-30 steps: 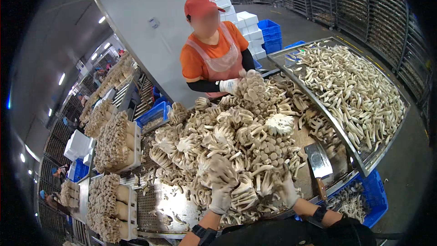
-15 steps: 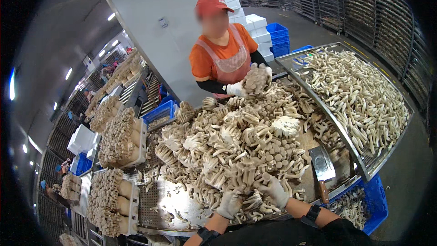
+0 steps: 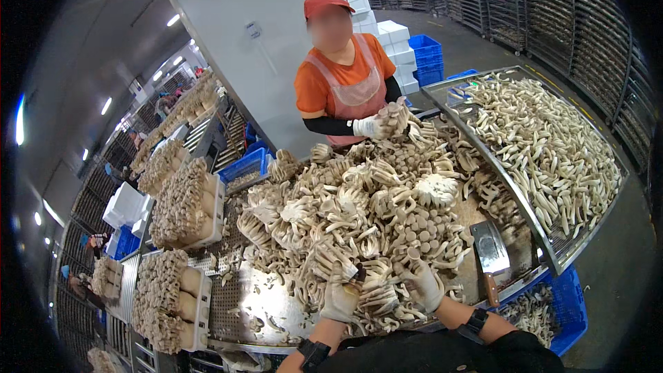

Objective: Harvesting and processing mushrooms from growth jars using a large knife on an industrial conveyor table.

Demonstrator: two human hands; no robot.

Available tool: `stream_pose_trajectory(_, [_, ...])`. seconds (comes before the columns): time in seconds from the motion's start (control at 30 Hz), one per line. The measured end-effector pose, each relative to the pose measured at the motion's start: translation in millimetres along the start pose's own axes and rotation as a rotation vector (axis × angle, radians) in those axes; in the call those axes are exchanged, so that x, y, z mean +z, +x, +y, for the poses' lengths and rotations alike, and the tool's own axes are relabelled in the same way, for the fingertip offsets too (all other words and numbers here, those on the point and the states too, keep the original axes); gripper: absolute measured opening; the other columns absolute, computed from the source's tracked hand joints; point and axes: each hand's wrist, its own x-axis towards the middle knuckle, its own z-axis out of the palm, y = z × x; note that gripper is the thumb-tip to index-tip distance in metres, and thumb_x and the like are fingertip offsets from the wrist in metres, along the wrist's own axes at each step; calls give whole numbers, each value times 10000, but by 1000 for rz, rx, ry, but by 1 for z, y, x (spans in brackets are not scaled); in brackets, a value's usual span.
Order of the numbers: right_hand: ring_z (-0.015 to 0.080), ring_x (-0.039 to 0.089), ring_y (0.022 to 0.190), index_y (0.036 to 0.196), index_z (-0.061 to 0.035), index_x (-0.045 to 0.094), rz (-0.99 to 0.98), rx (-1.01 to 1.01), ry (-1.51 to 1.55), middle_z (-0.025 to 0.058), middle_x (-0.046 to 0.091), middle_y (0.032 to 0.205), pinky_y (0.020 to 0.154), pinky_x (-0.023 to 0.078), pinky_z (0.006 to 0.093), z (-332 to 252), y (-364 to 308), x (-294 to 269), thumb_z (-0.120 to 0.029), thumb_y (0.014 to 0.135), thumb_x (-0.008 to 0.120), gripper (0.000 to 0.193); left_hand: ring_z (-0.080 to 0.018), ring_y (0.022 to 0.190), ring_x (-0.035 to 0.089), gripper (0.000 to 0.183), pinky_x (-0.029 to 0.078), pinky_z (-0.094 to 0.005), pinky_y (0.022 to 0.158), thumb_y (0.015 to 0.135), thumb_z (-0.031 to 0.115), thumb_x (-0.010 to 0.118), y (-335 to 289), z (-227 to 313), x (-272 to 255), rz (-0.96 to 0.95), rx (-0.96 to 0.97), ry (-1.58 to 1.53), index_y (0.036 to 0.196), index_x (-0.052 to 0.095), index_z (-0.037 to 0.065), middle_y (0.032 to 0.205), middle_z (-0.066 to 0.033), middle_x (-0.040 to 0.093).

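A large heap of oyster-type mushrooms with grey-brown caps and pale stems (image 3: 345, 200) covers the work table. Close to my body, my left hand (image 3: 340, 300), in a white glove, is closed round a mushroom cluster (image 3: 330, 260) at the heap's near edge. My right hand (image 3: 423, 286), gloved too, curls its fingers on mushrooms beside it, a round cap (image 3: 413, 254) showing at its fingertips. Between my hands lies a clump of pale stems (image 3: 378, 290). Some fingertips are hidden among the mushrooms. To the right of my right hand lies a cleaver (image 3: 491, 249) with a wooden handle.
A co-worker (image 3: 349, 83) across the table handles a mushroom cluster. A raised metal tray (image 3: 476, 144) of loose mushrooms stands at right, above a blue crate (image 3: 572, 304). Crates of uncut mushrooms (image 3: 197, 311) line the left; another blue crate (image 3: 245, 166) stands beyond.
My hands have parted slightly, the left one moving left and turning. Pale stems now show between them. The co-worker's cluster looks smaller and has been lowered slightly.
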Motion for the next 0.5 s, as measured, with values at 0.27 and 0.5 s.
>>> stream_pose_trajectory(0.27, [279, 508, 1158, 1152, -154, 620, -291, 11, -288, 139, 492, 1277, 936, 429, 388, -12, 2, 18, -1, 710, 645, 468, -262, 995, 619, 347, 523, -380, 891, 865, -6, 524, -3, -21, -17, -174, -368, -295, 1209, 479, -18, 1113, -156, 607])
stream_pose_trajectory(0.5, [142, 555, 1004, 1149, 30, 577, -210, -368, -923, 145, 588, 1094, 882, 454, 310, 12, 8, -1, -58, 816, 653, 353, -205, 981, 606, 323, 512, -334, 903, 860, 6, 542, -18, 1, 12, -81, -400, -72, 1179, 509, 42, 1037, -88, 610])
